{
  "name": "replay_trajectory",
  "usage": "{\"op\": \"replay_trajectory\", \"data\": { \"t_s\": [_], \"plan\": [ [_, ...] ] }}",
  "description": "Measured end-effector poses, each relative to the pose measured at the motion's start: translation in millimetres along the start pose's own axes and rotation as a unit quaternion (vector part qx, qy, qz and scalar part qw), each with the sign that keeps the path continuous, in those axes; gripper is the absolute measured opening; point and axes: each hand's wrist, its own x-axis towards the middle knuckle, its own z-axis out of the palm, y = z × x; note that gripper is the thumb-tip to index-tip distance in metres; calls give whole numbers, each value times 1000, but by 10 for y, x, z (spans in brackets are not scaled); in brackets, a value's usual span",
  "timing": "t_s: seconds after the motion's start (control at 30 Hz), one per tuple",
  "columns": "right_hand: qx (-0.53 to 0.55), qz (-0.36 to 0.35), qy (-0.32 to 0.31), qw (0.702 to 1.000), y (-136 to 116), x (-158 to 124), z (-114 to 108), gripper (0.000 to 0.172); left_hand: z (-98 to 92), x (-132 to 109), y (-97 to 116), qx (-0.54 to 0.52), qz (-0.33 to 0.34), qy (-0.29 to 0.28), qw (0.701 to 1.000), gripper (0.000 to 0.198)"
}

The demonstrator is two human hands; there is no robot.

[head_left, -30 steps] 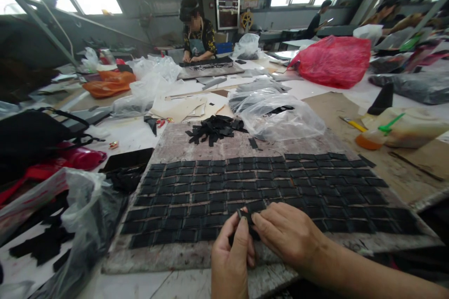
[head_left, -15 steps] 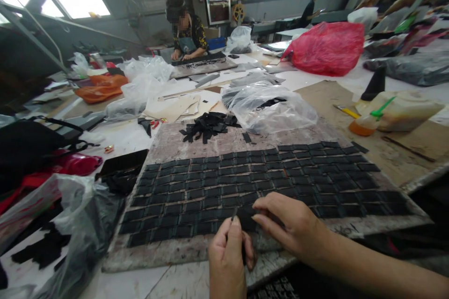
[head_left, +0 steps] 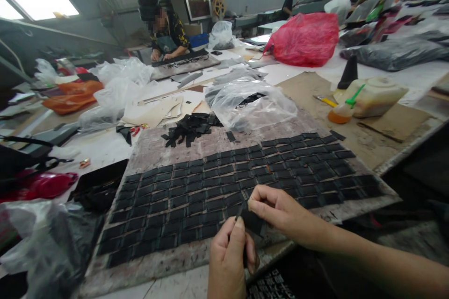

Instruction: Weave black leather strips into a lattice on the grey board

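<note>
My left hand [head_left: 229, 254] pinches a small black piece of material [head_left: 253, 223] between thumb and fingers, close to the front edge of the board. The thumb and index finger of my right hand [head_left: 280, 210] are closed on the upper edge of the same piece. Beneath and beyond both hands, rows of flat black rectangular pieces [head_left: 196, 196] cover much of the worn board [head_left: 147, 152]. A loose heap of black pieces [head_left: 191, 127] lies at the board's far side, with a single piece [head_left: 230, 136] to its right.
Behind the board sits a clear plastic bag [head_left: 256, 107]. To the right stand a small bottle of orange liquid [head_left: 340, 113] and a pale container [head_left: 380, 98]. A dark tray [head_left: 100, 182] and plastic bag [head_left: 52, 243] lie left. Another person [head_left: 164, 32] works across the table.
The view has swung, so the scene sits further left. My right thumb and index finger have come together on the black piece, which now shows more between my hands.
</note>
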Motion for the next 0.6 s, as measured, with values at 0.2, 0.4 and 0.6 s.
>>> {"op": "replay_trajectory", "data": {
  "t_s": [0.2, 0.4, 0.6],
  "plan": [
    [54, 13, 16, 998, 91, -27, -52, 34, 96, 41, -31, -15, -12, -17, 1000, 42],
    [96, 20, 60, 993, 229, -52, -216, 33, 180, 87, -9, -24, -19, 7, 1000, 41],
    [-35, 3, 28, 999, 208, -232, -319, 23, 300, 190, -69, -10, -17, 0, 1000, 44]
  ]
}}
